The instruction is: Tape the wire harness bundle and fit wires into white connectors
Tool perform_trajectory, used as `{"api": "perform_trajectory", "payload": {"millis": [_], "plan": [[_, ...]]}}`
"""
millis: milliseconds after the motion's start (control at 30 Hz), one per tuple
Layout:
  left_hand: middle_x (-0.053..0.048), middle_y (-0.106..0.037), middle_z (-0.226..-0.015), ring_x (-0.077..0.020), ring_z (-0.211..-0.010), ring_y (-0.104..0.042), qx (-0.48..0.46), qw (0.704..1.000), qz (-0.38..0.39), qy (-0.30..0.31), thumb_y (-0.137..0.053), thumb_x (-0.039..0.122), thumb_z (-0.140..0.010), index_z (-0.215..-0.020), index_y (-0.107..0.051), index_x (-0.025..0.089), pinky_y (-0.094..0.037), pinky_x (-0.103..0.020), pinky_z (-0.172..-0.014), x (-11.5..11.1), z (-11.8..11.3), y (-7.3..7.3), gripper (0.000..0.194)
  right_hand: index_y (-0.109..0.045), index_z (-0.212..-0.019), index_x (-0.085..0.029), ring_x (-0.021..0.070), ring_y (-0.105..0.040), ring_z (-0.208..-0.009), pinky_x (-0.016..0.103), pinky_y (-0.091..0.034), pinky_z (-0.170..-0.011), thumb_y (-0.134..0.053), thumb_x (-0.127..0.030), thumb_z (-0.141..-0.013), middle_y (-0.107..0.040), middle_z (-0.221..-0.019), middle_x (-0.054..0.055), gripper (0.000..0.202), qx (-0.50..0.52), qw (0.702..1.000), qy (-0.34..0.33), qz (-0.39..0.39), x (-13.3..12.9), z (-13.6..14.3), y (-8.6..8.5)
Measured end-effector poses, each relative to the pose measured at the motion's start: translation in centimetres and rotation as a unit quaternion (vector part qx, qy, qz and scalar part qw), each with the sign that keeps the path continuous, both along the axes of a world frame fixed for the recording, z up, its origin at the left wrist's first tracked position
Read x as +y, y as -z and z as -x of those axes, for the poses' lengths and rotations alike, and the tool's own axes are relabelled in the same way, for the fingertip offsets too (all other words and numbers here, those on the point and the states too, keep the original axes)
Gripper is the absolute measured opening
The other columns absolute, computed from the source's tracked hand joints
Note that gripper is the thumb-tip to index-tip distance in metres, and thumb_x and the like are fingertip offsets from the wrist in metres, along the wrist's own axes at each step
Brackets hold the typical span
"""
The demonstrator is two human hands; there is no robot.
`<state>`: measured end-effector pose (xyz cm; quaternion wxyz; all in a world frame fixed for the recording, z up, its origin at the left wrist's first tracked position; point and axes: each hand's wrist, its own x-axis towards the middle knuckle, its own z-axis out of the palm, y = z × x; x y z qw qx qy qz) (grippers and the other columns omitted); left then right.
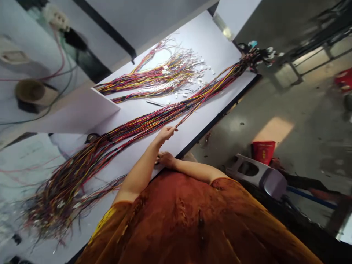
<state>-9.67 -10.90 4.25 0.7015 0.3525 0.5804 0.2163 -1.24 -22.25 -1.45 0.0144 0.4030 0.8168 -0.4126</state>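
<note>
Dressed in a rust-brown top [176, 220], close against a white table [220, 40]. Low by the near edge with the right hand [167, 160], fingers curled; cannot tell whether spread or pinching, too much being hidden from above. A little farther on, over the tabletop with the left hand [165, 134], pinching a thin reddish strand of wires [189, 114] at the fingertips, slanting up and to the right toward a long multicoloured wire bundle [148, 123]. Just past the left hand with that bundle, laid diagonally along the table, frayed at lower left, crowded with connectors [266, 55] at upper right, beyond the table's end. Across the tabletop, on to shorter wire bundles [143, 79], fanned into loose ends beside small white connectors [202, 73]. Off to the right, down to a grey floor [233, 128].
</note>
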Motion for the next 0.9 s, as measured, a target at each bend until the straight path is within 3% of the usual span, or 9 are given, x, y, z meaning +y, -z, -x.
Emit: {"api": "perform_trajectory", "payload": {"millis": [100, 233, 300, 467, 567, 633, 700, 767, 900], "plan": [[0.007, -0.035, -0.053, -0.0038, -0.042, -0.027, -0.007, 1.0, 0.008, 0.012, -0.059, 0.045, -0.085, -0.09, -0.068, 0.008, -0.018, -0.02, -0.043, -1.4, -1.9, 0.5, 0.039, -0.07, -0.097, -0.017, 0.0228, -0.062, -0.098, 0.035, -0.048, -0.091, -0.056, -0.015, -0.087, -0.069, -0.105, 0.01, 0.018, -0.045, 0.993, 0.103, 0.033, 4.2, -4.7, 0.9], [0.007, -0.036, -0.053, -0.0047, -0.042, -0.027, -0.008, 0.999, 0.024, 0.026, -0.062, 0.061, -0.076, -0.087, -0.066, 0.009, -0.018, -0.02, -0.043, -3.4, -4.4, 1.1, 0.053, -0.065, -0.113, -0.019, 0.0201, -0.062, -0.101, 0.033, -0.047, -0.096, -0.063, -0.014, -0.081, -0.065, -0.111, 0.008, 0.033, -0.043, 0.962, 0.262, 0.061, 10.0, -15.2, -0.3], [0.008, -0.033, -0.054, -0.0051, -0.043, -0.025, -0.014, 0.998, 0.045, 0.034, -0.062, 0.068, -0.073, -0.089, -0.065, 0.01, -0.016, -0.02, -0.044, -4.3, -5.2, 1.5, 0.061, -0.062, -0.114, -0.018, 0.0166, -0.063, -0.092, 0.031, -0.051, -0.088, -0.056, -0.017, -0.087, -0.065, -0.102, 0.007, 0.028, -0.017, 0.932, 0.352, 0.078, 14.0, -20.8, -1.1], [0.01, -0.028, -0.054, -0.0069, -0.049, -0.022, -0.036, 0.989, 0.127, 0.064, -0.063, 0.077, -0.071, -0.092, -0.065, 0.013, -0.016, -0.021, -0.048, -5.3, -6.2, 2.4, 0.068, -0.051, -0.105, -0.017, 0.0067, -0.056, -0.061, 0.016, -0.044, -0.056, -0.03, -0.028, -0.103, -0.056, -0.082, 0.0, 0.024, 0.08, 0.826, 0.54, 0.136, 29.5, -31.4, -2.5], [0.009, -0.029, -0.051, -0.0082, -0.05, -0.022, -0.036, 0.983, 0.161, 0.079, -0.062, 0.079, -0.072, -0.09, -0.066, 0.015, -0.019, -0.022, -0.051, -5.3, -7.0, 1.9, 0.066, -0.048, -0.092, -0.019, 0.0044, -0.047, -0.049, 0.013, -0.036, -0.047, -0.035, -0.036, -0.104, -0.048, -0.067, -0.005, 0.025, 0.143, 0.779, 0.582, 0.185, 38.3, -34.6, -3.0], [0.007, -0.033, -0.051, -0.009, -0.051, -0.026, -0.041, 0.978, 0.18, 0.1, -0.062, 0.078, -0.073, -0.088, -0.069, 0.017, -0.023, -0.023, -0.054, -5.1, -7.5, 1.5, 0.063, -0.048, -0.084, -0.018, 0.0041, -0.038, -0.041, 0.014, -0.029, -0.041, -0.039, -0.037, -0.104, -0.04, -0.058, -0.008, 0.029, 0.168, 0.756, 0.592, 0.222, 41.9, -35.5, -3.1], [0.005, -0.041, -0.053, -0.0108, -0.053, -0.034, -0.033, 0.973, 0.196, 0.117, -0.063, 0.079, -0.071, -0.086, -0.071, 0.019, -0.029, -0.024, -0.057, -4.8, -7.8, 1.1, 0.063, -0.047, -0.078, -0.018, 0.0037, -0.03, -0.036, 0.015, -0.023, -0.038, -0.039, -0.033, -0.104, -0.034, -0.051, -0.01, 0.03, 0.181, 0.738, 0.602, 0.247, 43.4, -35.8, -2.9], [0.001, -0.055, -0.06, -0.0149, -0.06, -0.048, -0.01, 0.969, 0.209, 0.134, -0.065, 0.081, -0.066, -0.084, -0.073, 0.021, -0.039, -0.027, -0.064, -4.3, -7.8, 0.8, 0.063, -0.045, -0.076, -0.019, 0.0034, -0.026, -0.033, 0.015, -0.019, -0.037, -0.037, -0.029, -0.104, -0.031, -0.047, -0.011, 0.03, 0.19, 0.722, 0.616, 0.251, 42.7, -35.4, -2.5], [-0.008, -0.074, -0.104, -0.0277, -0.102, -0.064, 0.061, 0.965, 0.182, 0.178, -0.074, 0.074, -0.059, -0.095, -0.075, 0.022, -0.046, -0.037, -0.094, -0.3, -7.7, 0.0, 0.063, -0.043, -0.077, -0.02, 0.0036, -0.029, -0.031, 0.016, -0.021, -0.035, -0.033, -0.03, -0.105, -0.042, -0.047, -0.01, 0.032, 0.203, 0.705, 0.632, 0.251, 36.9, -33.0, -1.7]]}}
